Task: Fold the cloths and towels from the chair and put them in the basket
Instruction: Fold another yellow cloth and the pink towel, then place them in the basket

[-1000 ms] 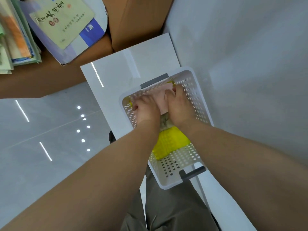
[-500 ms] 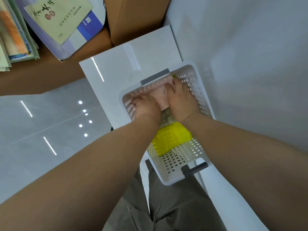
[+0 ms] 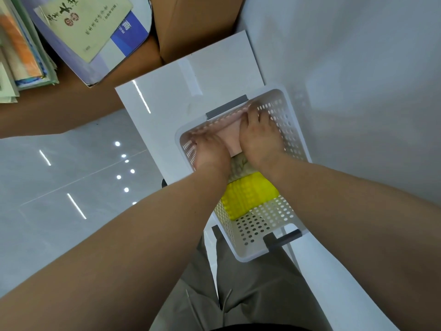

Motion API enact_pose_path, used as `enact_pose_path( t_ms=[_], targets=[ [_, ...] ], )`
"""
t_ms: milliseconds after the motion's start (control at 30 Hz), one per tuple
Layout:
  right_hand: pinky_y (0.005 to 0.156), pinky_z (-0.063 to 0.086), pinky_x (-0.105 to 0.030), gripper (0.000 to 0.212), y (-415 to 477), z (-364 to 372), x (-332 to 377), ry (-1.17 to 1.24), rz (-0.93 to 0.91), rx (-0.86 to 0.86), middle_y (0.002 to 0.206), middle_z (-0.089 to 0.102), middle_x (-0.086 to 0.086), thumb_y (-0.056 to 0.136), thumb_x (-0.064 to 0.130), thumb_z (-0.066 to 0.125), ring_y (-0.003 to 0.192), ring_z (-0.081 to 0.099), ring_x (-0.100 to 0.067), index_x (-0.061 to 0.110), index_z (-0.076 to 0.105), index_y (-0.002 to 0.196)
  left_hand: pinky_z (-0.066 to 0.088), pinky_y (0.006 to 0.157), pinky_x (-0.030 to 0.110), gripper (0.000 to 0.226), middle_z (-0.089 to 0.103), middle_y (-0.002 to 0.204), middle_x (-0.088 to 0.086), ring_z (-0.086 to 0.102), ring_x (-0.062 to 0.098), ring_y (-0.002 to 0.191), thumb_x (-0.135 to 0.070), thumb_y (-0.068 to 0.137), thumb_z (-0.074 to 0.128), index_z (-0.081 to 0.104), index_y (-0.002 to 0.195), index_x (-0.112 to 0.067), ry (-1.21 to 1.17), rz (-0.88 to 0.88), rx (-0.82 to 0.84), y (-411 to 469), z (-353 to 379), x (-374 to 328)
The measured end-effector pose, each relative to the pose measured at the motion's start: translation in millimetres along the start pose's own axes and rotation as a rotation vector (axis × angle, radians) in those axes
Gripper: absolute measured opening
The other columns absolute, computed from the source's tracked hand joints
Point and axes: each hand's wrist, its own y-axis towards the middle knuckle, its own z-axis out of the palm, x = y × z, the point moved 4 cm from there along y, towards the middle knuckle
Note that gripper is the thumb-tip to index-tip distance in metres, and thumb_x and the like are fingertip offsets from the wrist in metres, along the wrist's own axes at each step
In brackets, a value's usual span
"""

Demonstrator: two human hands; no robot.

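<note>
Head view: I am looking steeply down past two bare forearms that reach in from the lower corners.
Floor: a glossy grey floor (image 3: pixel 59 199) fills the left side, and ceiling lights are mirrored in it.
Wall: a plain white wall (image 3: pixel 358 91) takes up the right side.
Desk: the white desk (image 3: pixel 179 96) runs between floor and wall and carries the basket.
Cardboard box: the brown cardboard box (image 3: pixel 195 25) stands at the desk's far end, with a stack of books (image 3: pixel 83 25) to its left.
Trousers: I see olive-grey trousers (image 3: pixel 250 295) at the bottom, below the basket's near end.
Basket: the white perforated basket (image 3: pixel 262 225) sits on the desk close to the wall. It has a grey handle at each end.
Yellow cloth: the folded yellow cloth (image 3: pixel 248 197) lies inside the basket, in its near half.
Patterned cloth: a beige patterned cloth (image 3: pixel 241 166) shows between the wrists, between the yellow cloth and the pink one.
Pink cloth: the folded pink cloth (image 3: pixel 230 137) lies in the basket's far end, along the far wall and under both hands.
Right grip: the right grip (image 3: pixel 260 139) is palm down with its fingers stretched and spread. It presses flat on the pink cloth, fingertips at the far wall.
Left grip: the left grip (image 3: pixel 210 151) rests on the pink cloth's left end, near the far left corner. Its fingers bend down out of my sight, so I cannot tell whether they pinch the cloth or only press it.
</note>
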Motion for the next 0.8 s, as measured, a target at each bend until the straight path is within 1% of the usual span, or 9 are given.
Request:
enact_pose_path(
  t_ms=[133, 233, 300, 367, 433, 533, 600, 700, 800],
  targets=[
    [0.074, 0.049, -0.036, 0.042, -4, -4, 0, -0.054, -0.064, -0.067, 0.119, 0.062, -0.017, 0.07, 0.013, 0.066, 0.093, 0.06, -0.031, 0.005, 0.066, 0.111, 0.032, 0.11, 0.059, 0.054, 0.039, 0.145, 0.028, 0.04, 0.044, 0.133, -0.026, 0.101, 0.038, 0.034, 0.146, 0.004, -0.054, -0.002, 0.023, 1, -2, 0],
    [0.083, 0.048, -0.039, 0.046, -4, -5, 2, -0.072, -0.187, -0.049, 0.118, 0.062, -0.013, 0.07, 0.02, 0.067, 0.107, 0.059, -0.032, 0.01, 0.063, 0.114, 0.033, 0.11, 0.057, 0.054, 0.038, 0.146, 0.028, 0.039, 0.043, 0.134, -0.025, 0.101, 0.04, 0.032, 0.147, 0.003, -0.094, 0.007, 0.014, 4, -2, 2],
    [0.095, 0.045, -0.039, 0.051, 0, 2, 0, -0.056, -0.222, 0.009, 0.128, 0.059, -0.013, 0.081, 0.022, 0.064, 0.119, 0.056, -0.031, 0.009, 0.055, 0.129, 0.033, 0.109, 0.059, 0.057, 0.036, 0.147, 0.03, 0.039, 0.046, 0.133, -0.024, 0.1, 0.042, 0.03, 0.149, 0.003, -0.079, -0.003, 0.013, 9, 2, 2],
    [0.103, 0.041, -0.04, 0.05, 4, 5, -2, -0.029, -0.218, 0.052, 0.135, 0.054, -0.015, 0.09, 0.02, 0.056, 0.126, 0.05, -0.032, 0.005, 0.048, 0.136, 0.032, 0.109, 0.06, 0.061, 0.032, 0.147, 0.033, 0.038, 0.048, 0.133, -0.026, 0.099, 0.044, 0.027, 0.15, 0.002, -0.074, -0.031, 0.013, 13, 6, 2],
    [0.106, 0.037, -0.041, 0.05, 3, 4, -2, 0.004, -0.209, 0.097, 0.14, 0.049, -0.017, 0.093, 0.018, 0.05, 0.13, 0.045, -0.033, 0.003, 0.043, 0.14, 0.033, 0.109, 0.057, 0.063, 0.03, 0.147, 0.032, 0.038, 0.047, 0.132, -0.03, 0.098, 0.044, 0.028, 0.15, 0.001, -0.093, -0.047, 0.028, 11, 6, 5],
    [0.108, 0.033, -0.041, 0.059, -8, -9, -5, 0.101, -0.186, 0.215, 0.154, 0.034, -0.017, 0.094, 0.018, 0.049, 0.14, 0.034, -0.032, 0.002, 0.032, 0.148, 0.031, 0.111, 0.053, 0.067, 0.026, 0.151, 0.029, 0.034, 0.043, 0.136, -0.037, 0.097, 0.045, 0.028, 0.151, -0.002, -0.126, -0.009, 0.106, -7, -4, 10],
    [0.105, 0.036, -0.043, 0.056, -25, -31, -10, 0.154, -0.163, 0.251, 0.156, 0.029, -0.019, 0.094, 0.013, 0.048, 0.137, 0.038, -0.035, 0.0, 0.034, 0.146, 0.032, 0.109, 0.05, 0.06, 0.035, 0.15, 0.022, 0.036, 0.038, 0.136, -0.036, 0.096, 0.046, 0.037, 0.148, -0.008, -0.166, 0.06, 0.154, -29, -17, 16],
    [0.093, 0.042, -0.04, 0.04, -65, -69, -20, 0.266, -0.115, 0.31, 0.138, 0.047, -0.017, 0.091, 0.005, 0.05, 0.122, 0.05, -0.035, 0.0, 0.049, 0.131, 0.038, 0.097, 0.044, 0.037, 0.055, 0.128, 0.007, 0.05, 0.029, 0.122, -0.027, 0.096, 0.05, 0.056, 0.131, -0.016, -0.315, 0.139, 0.09, -68, -51, 35],
    [0.086, 0.046, -0.037, 0.032, -114, -104, -30, 0.505, 0.087, 0.351, 0.128, 0.056, -0.017, 0.091, 0.002, 0.049, 0.115, 0.057, -0.036, 0.002, 0.058, 0.122, 0.044, 0.086, 0.039, 0.019, 0.06, 0.112, 0.009, 0.058, 0.029, 0.109, -0.015, 0.093, 0.054, 0.061, 0.11, -0.01, -0.547, 0.166, 0.033, -109, -77, 62]
  ],
)
